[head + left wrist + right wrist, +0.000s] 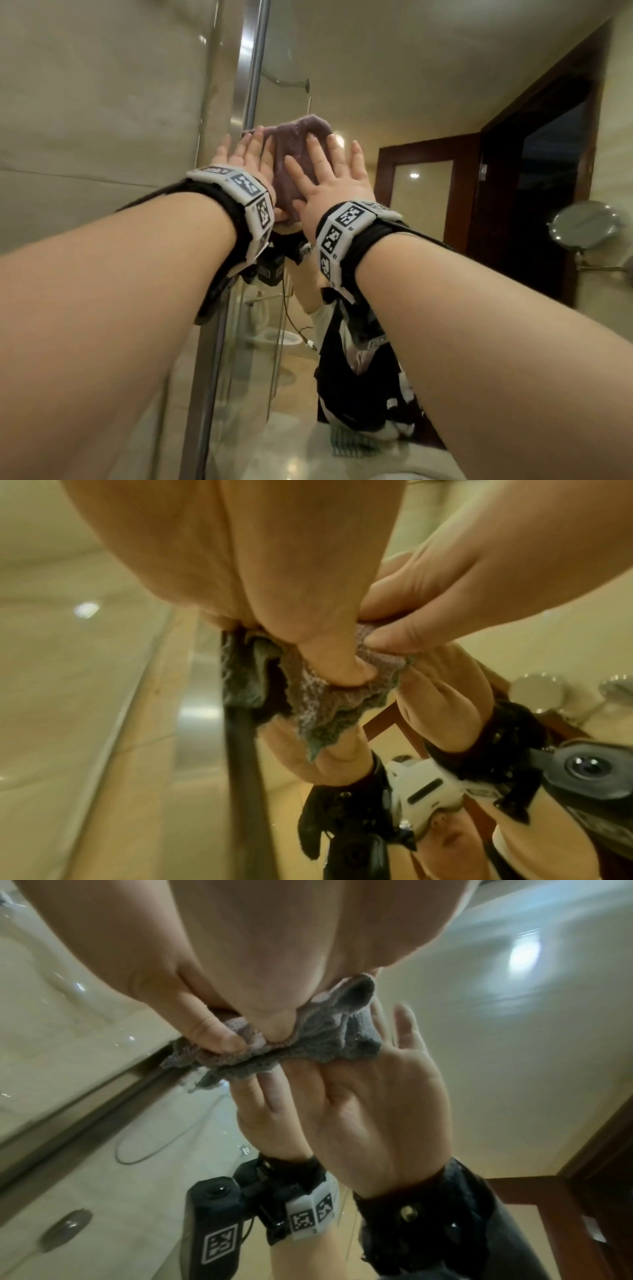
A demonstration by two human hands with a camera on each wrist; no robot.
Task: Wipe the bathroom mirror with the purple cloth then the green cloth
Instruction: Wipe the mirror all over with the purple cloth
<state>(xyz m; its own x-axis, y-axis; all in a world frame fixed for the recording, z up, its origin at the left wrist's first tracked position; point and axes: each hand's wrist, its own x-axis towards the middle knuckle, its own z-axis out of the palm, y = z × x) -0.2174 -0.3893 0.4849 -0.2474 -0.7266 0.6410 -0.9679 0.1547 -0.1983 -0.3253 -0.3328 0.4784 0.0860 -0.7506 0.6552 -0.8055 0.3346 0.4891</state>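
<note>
The purple cloth [295, 150] lies bunched against the bathroom mirror [411, 85], close to its metal left edge [253, 68]. My left hand [246, 154] and right hand [329, 164] lie side by side on the cloth, fingers straight, and press it to the glass. In the left wrist view my left hand [308, 588] pushes a thumb into the cloth [315, 696], with my right hand [479, 574] beside it. In the right wrist view my right hand [257, 961] also presses a thumb on the cloth [325, 1037]. A green striped cloth [347, 443] shows low at the mirror's base.
A tiled wall [102, 102] borders the mirror on the left. A round magnifying mirror [582, 222] on an arm sticks out at the right. The glass reflects my arms and body, a glass shower screen, a toilet and a dark wooden door [428, 192].
</note>
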